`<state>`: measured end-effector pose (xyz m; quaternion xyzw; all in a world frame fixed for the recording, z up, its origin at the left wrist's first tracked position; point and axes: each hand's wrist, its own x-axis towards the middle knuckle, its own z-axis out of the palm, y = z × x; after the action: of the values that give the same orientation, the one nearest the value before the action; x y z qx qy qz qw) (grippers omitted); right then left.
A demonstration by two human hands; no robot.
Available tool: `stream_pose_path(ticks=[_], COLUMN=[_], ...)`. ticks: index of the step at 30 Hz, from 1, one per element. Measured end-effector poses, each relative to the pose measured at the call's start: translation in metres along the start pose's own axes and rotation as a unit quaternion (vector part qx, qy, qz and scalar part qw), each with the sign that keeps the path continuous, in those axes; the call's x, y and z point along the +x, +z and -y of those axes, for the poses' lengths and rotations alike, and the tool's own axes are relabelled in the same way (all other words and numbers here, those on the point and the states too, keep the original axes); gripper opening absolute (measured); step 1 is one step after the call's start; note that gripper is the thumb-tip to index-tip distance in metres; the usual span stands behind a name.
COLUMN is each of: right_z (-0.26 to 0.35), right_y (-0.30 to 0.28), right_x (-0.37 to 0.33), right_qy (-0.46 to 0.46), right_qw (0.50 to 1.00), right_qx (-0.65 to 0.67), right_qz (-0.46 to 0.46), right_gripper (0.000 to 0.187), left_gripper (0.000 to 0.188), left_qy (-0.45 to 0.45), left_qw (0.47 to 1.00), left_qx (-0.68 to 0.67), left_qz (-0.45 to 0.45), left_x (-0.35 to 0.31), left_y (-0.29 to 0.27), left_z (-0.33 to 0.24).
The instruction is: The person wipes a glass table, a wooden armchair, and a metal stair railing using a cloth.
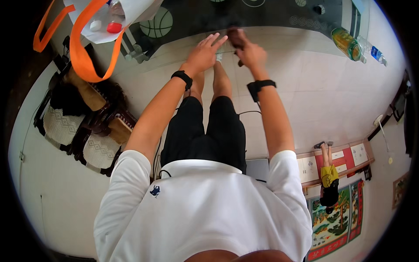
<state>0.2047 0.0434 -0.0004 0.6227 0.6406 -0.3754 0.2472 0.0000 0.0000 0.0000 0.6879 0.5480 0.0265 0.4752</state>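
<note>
My left hand (201,53) reaches over the near edge of a dark table (192,27), its fingers stretched out and apart with nothing in them. Close beside it, my right hand (253,53) is closed around a dark brown object (235,38). Part of that object juts out above the fist and a short end shows below it. Blur and the fingers hide its exact kind. Both wrists wear black bands with a cable.
A white bag (139,9) with orange handles holds bottles at the upper left. A green-yellow bottle (348,44) and a clear bottle (372,50) are at the right. Dark wooden chairs (98,124) stand at left; another person (329,177) is at the lower right.
</note>
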Motion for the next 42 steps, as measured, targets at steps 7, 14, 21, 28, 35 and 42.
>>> stream_pose_path(ticks=[7,14,21,28,35,42], right_z=[-0.182,-0.040,0.133,0.147,0.063,-0.110], right_y=[-0.067,0.004,0.049,0.064,0.038,-0.028], right_x=[0.021,0.016,0.000,0.005,0.013,0.007], right_qy=[0.249,0.064,-0.082,-0.163,-0.155,-0.075], right_qw=[0.963,0.998,0.991,0.985,0.987,0.993], right_qx=[0.029,-0.003,0.055,0.053,0.023,0.046], right_qz=[-0.096,-0.005,0.089,-0.005,-0.039,-0.083], right_gripper=[0.061,0.063,0.045,0.064,0.068,0.067], left_gripper=[0.061,0.069,0.080,0.080,0.093,0.100], left_qy=[0.081,0.125,0.105,-0.055,-0.104,0.027], left_qw=[0.990,0.985,0.990,0.989,0.987,0.996], left_qx=[0.079,0.105,0.056,0.090,0.002,-0.030], left_qz=[-0.088,-0.064,-0.073,-0.099,-0.125,-0.075], left_x=[0.029,-0.012,-0.039,-0.073,-0.011,0.105], left_y=[0.018,0.009,-0.026,-0.021,0.035,0.088], left_z=[-0.008,0.036,0.049,0.068,-0.008,-0.125])
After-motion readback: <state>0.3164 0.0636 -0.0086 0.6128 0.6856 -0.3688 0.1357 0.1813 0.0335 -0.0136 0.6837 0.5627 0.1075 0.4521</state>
